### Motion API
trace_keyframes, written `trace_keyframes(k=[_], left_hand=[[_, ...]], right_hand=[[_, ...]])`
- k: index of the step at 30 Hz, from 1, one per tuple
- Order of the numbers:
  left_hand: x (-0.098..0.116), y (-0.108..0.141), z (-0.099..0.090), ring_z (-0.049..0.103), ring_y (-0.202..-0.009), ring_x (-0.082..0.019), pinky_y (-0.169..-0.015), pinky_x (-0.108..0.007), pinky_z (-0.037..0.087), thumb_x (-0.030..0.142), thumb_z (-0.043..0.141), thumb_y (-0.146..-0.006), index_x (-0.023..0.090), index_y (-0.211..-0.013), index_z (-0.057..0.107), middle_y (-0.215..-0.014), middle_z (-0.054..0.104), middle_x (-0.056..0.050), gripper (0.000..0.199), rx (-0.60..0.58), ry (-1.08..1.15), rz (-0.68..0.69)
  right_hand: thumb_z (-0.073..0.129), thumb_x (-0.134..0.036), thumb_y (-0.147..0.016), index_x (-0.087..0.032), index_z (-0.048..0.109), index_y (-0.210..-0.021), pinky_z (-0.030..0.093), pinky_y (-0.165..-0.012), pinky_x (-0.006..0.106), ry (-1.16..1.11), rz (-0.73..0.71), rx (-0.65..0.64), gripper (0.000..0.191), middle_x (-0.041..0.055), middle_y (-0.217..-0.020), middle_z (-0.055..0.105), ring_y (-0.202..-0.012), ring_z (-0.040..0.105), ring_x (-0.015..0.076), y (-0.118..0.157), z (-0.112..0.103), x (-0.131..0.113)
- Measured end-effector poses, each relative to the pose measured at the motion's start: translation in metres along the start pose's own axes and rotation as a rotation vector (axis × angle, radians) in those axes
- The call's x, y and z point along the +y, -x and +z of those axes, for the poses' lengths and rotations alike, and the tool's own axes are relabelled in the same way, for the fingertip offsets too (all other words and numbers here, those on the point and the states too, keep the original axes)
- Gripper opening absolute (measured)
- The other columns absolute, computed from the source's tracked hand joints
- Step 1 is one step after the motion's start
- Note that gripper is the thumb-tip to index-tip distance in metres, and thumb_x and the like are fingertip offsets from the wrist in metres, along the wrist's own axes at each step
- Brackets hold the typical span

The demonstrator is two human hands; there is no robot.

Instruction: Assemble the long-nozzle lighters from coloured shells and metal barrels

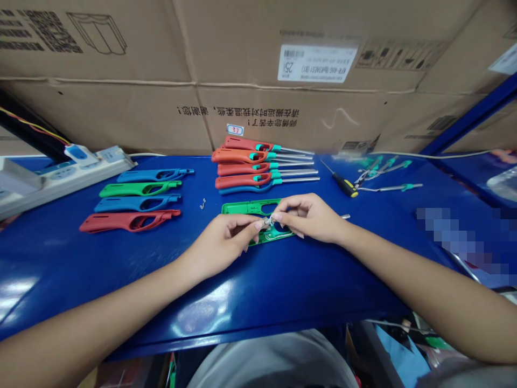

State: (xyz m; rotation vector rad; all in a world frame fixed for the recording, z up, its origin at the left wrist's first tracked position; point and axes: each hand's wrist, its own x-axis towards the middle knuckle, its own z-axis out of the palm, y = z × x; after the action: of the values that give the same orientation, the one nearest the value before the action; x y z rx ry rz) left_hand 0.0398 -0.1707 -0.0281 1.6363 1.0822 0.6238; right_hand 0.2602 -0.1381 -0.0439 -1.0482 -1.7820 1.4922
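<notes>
Silvery, small piece (267,222), one: pinched where the two hands meet, finer detail too small to tell; left hand (218,242), thumb and forefinger closed on its near-left side; right hand (309,216), thumb and forefinger closed at its right side, the other fingers curled beneath

Directly under the hands: green lower shell (280,231), open side up, pale wire inside, partly hidden; a metal tip (345,216) shows just beyond the right hand. Just behind: green upper shell (244,208), lying flat, partly covered by the right hand

Farther back: stack of lighters (244,168), handles mostly orange-red, the nearest blue, triggers teal, metal tubes pointing right. To its right: screwdriver (344,184), black and yellow; beyond it, loose tubes (398,188) with teal parts and wires

Left of the hands: tiny metal bits (203,203); then a column of four handle shells (131,203), blue, green, blue, red; then a white power strip (60,178), plug fitted

Beneath all: blue desk (242,296), glossy. Behind: cardboard (141,116), printed and labelled
</notes>
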Motion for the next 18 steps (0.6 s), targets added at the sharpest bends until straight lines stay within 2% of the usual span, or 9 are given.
trace_keyframes(k=[7,13,18], left_hand=[[-0.0053,-0.0024,-0.0037,0.048,-0.053,-0.009,-0.050,-0.019,0.040,0.047,0.058,-0.092,0.016,-0.075,0.064,-0.064,0.055,0.003,0.036,-0.001,0.050,-0.026],[-0.0058,-0.0026,-0.0050,0.048,-0.053,-0.008,-0.050,-0.019,0.040,0.044,0.058,-0.093,0.015,-0.075,0.064,-0.064,0.055,0.003,0.035,-0.011,0.047,-0.017],[-0.0062,-0.0015,-0.0058,0.049,-0.054,-0.009,-0.051,-0.018,0.040,0.045,0.058,-0.093,0.014,-0.076,0.065,-0.064,0.055,0.002,0.035,-0.017,0.037,-0.002]], right_hand=[[0.074,-0.044,-0.084,-0.014,0.072,-0.090,0.037,-0.040,0.020,-0.056,0.002,-0.005,0.030,-0.0030,-0.065,0.064,-0.040,0.046,0.0039,-0.0013,-0.0012,-0.0012],[0.073,-0.039,-0.084,-0.014,0.072,-0.092,0.039,-0.040,0.019,-0.057,-0.018,0.001,0.026,-0.0030,-0.065,0.064,-0.040,0.047,0.0044,-0.0014,-0.0025,0.0006],[0.073,-0.037,-0.084,-0.015,0.070,-0.087,0.035,-0.039,0.018,-0.066,-0.030,-0.008,0.023,-0.0061,-0.058,0.058,-0.039,0.045,0.0040,-0.0014,-0.0021,0.0004]])
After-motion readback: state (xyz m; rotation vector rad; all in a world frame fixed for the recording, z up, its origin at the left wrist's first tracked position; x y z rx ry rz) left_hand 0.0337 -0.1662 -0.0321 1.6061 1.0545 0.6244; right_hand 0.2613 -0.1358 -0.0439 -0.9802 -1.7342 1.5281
